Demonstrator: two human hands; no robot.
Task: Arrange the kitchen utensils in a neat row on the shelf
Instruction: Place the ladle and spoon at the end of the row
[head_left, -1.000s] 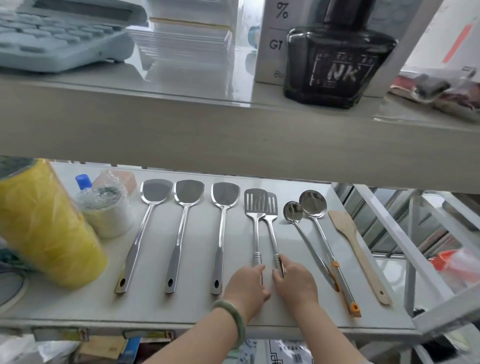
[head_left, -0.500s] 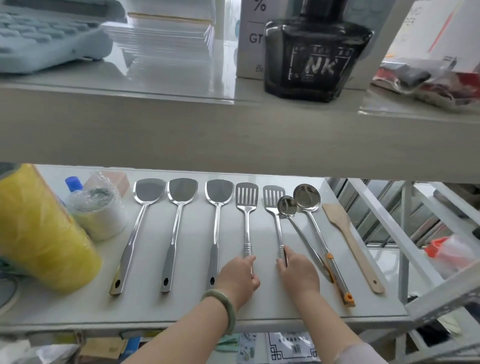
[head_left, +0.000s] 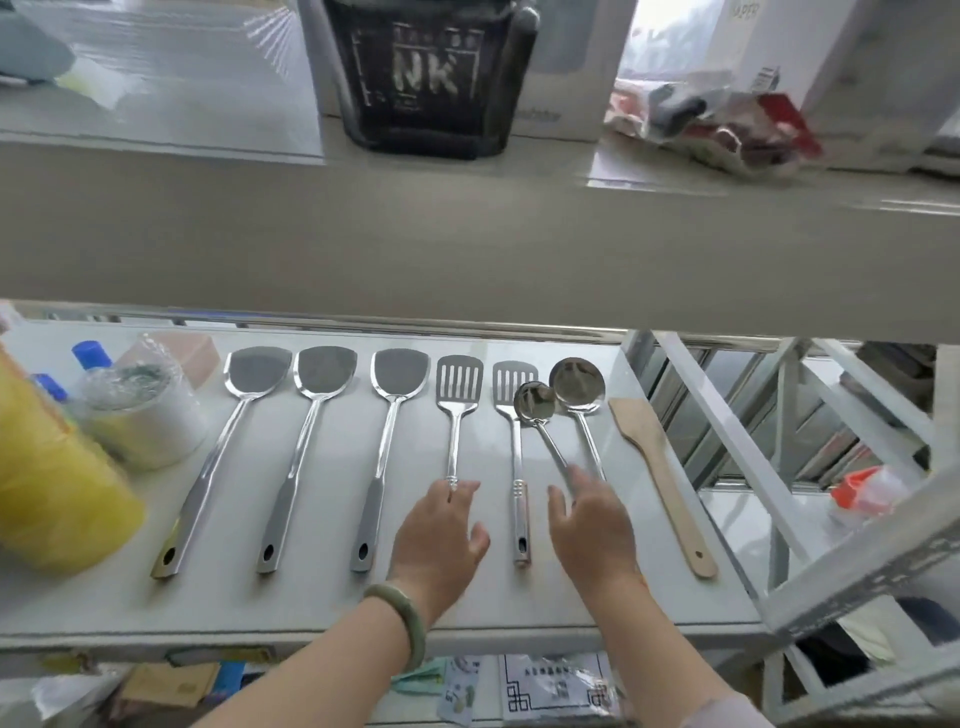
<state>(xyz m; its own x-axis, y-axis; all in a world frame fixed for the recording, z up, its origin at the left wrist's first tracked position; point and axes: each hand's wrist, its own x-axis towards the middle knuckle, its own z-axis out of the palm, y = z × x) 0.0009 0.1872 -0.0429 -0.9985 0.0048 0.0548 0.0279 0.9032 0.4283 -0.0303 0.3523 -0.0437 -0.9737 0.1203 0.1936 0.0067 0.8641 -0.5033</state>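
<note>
Head view looks down on the shelf, where eight utensils lie handle-first toward the person. From the left: three turners, well apart and nearly parallel, then two slotted turners, the first with its handle end under the left hand, the second lying free between the hands. Next come a small ladle and a large ladle, then a wooden spatula at the right end.

Both hands are spread, fingers loose, pinching nothing. The left hand rests over the first slotted turner's handle. The right hand covers the lower ladle handles; it is blurred, so whether it touches them I cannot tell.

The trouble spot is the ladles. The small ladle's bowl lies over the edge of the second slotted turner's head and beside the large ladle's bowl, and its handle slants right toward the large ladle's. Pulling it by the handle could drag the second slotted turner askew or swing the large ladle into the wooden spatula. Round bowls also roll, so a ladle may tip sideways when let go. The right end is crowded, and the wooden spatula is near the shelf's open side; a careless shove outward could send it off.
</note>
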